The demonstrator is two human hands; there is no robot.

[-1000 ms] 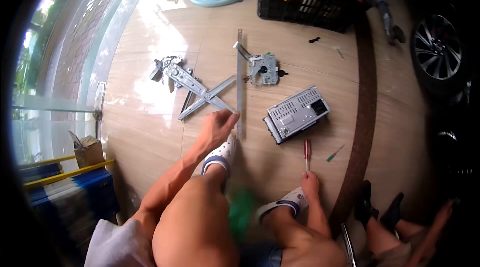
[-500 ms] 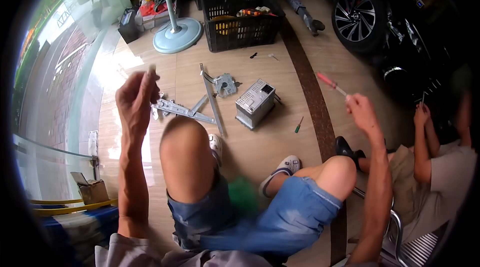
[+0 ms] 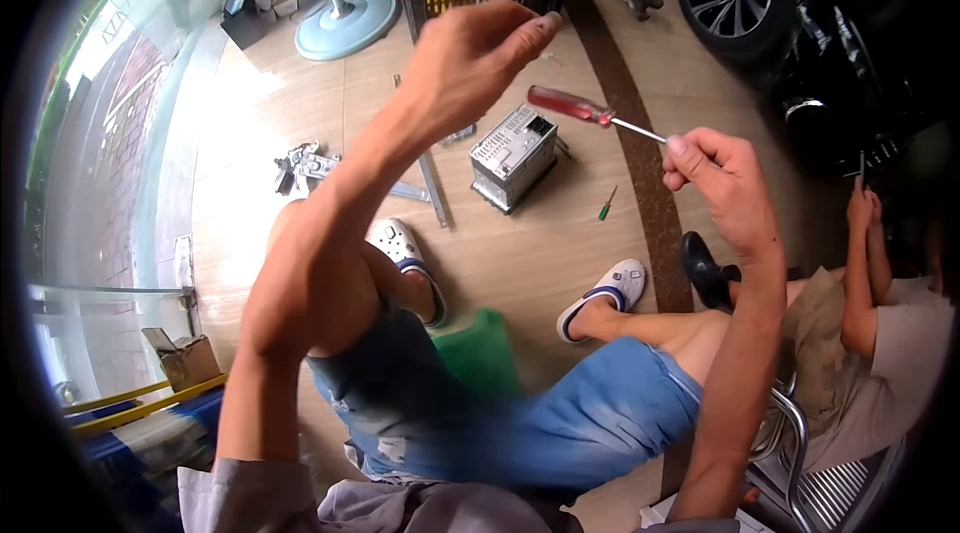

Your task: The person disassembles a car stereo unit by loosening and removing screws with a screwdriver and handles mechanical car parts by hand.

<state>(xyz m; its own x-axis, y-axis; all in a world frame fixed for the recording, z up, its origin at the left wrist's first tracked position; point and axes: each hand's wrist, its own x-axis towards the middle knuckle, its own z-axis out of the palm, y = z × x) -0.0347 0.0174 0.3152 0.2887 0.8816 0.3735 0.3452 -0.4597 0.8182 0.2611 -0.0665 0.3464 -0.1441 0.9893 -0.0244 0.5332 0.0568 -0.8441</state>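
Fingers of the right hand (image 3: 735,183), in the head view, are pinched round the steel shaft of a red-handled screwdriver (image 3: 598,116) near its far end, a hold by which the handle is left uncovered, pointing away and to the left. The left hand (image 3: 475,53) is raised over the floor (image 3: 545,243), its thumb and forefinger drawn together; whether anything small is gripped there cannot be told. Below, a boxy metal unit (image 3: 513,161) is stood between a flat metal strip (image 3: 436,195) and the floor's dark band (image 3: 652,173). A green-handled screwdriver (image 3: 604,210) is laid nearer that band, its handle turned inward, perhaps for easy reach. Toward the floor's glass-side edge, a metal bracket (image 3: 312,165) is partly covered by the left forearm.
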